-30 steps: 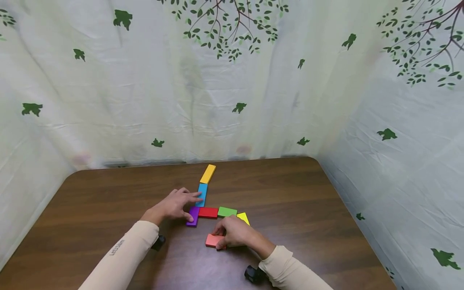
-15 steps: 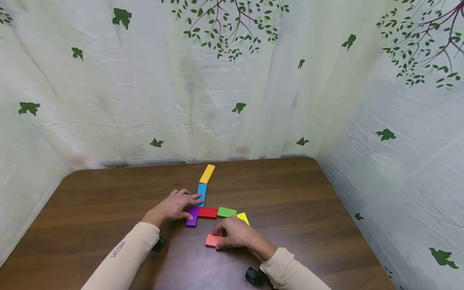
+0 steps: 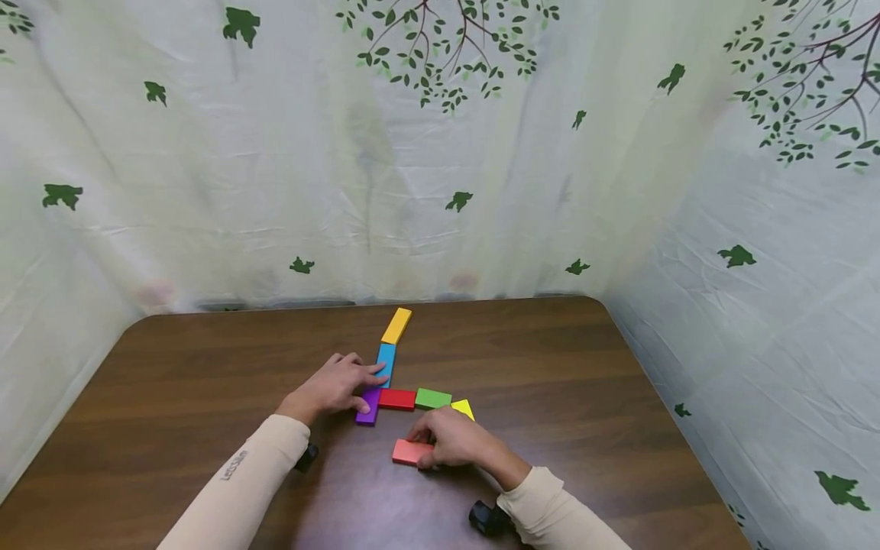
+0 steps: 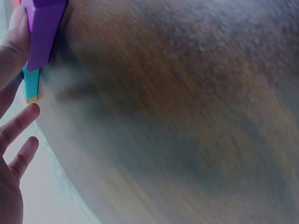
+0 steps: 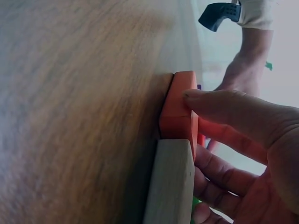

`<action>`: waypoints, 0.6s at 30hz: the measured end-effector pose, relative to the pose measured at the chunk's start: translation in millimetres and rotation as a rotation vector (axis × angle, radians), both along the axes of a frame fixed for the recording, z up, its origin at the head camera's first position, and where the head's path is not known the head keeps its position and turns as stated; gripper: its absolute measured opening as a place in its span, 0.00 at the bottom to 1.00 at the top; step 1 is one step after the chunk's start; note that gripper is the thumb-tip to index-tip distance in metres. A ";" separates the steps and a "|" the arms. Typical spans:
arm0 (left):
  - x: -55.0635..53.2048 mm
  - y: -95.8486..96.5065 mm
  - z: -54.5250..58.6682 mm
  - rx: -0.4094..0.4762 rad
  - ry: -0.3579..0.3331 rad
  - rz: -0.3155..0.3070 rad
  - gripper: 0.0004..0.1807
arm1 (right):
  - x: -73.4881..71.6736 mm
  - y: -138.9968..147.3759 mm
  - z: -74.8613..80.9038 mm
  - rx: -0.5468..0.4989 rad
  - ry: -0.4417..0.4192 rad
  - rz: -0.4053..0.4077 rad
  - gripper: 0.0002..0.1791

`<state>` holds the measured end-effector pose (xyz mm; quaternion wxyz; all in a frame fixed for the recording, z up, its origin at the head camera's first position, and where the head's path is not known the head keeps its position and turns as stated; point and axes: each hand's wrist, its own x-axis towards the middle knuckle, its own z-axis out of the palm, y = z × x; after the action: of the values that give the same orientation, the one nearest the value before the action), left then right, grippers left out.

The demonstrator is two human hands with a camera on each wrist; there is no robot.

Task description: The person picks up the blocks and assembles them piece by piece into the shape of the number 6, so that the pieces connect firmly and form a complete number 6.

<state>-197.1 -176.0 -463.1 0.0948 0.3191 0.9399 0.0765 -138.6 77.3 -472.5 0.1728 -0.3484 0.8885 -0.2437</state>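
My left hand (image 3: 335, 386) lies over the purple block (image 3: 367, 413) and the blue block (image 3: 388, 354), its thumb on the purple one and its fingertips on the blue one. With thumb and fingers, my right hand (image 3: 455, 437) pinches a coral-red block (image 3: 409, 451) that lies flat on the table. The right wrist view shows a pale grey block (image 5: 170, 182) end to end with the coral one; my hand hides it in the head view. A red block (image 3: 397, 399), a green block (image 3: 433, 399) and a partly hidden yellow block (image 3: 464, 409) run rightward from the purple one.
An orange-yellow block (image 3: 396, 326) lies beyond the blue one, toward the back edge of the brown wooden table (image 3: 550, 367). Pale curtains (image 3: 412, 168) with leaf prints stand behind and at the sides. A black wrist camera (image 3: 486, 518) sits at my right cuff.
The head view has shifted slightly. Both hands and the blocks keep their places.
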 end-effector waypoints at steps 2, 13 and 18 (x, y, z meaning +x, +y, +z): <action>0.2 0.4 0.4 -0.003 -0.001 0.003 0.36 | -0.2 -0.7 0.2 0.000 -0.006 -0.007 0.17; 0.5 -0.9 1.4 -0.075 0.025 0.001 0.37 | -4.0 -13.4 -2.0 -0.032 0.001 0.008 0.18; 1.2 -0.4 1.1 -0.095 0.015 -0.004 0.37 | -3.3 -22.2 -3.4 -0.044 -0.023 -0.027 0.19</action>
<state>-195.9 -176.4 -461.9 0.1028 0.3168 0.9425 0.0292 -141.9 55.1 -475.9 0.1721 -0.3370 0.8855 -0.2696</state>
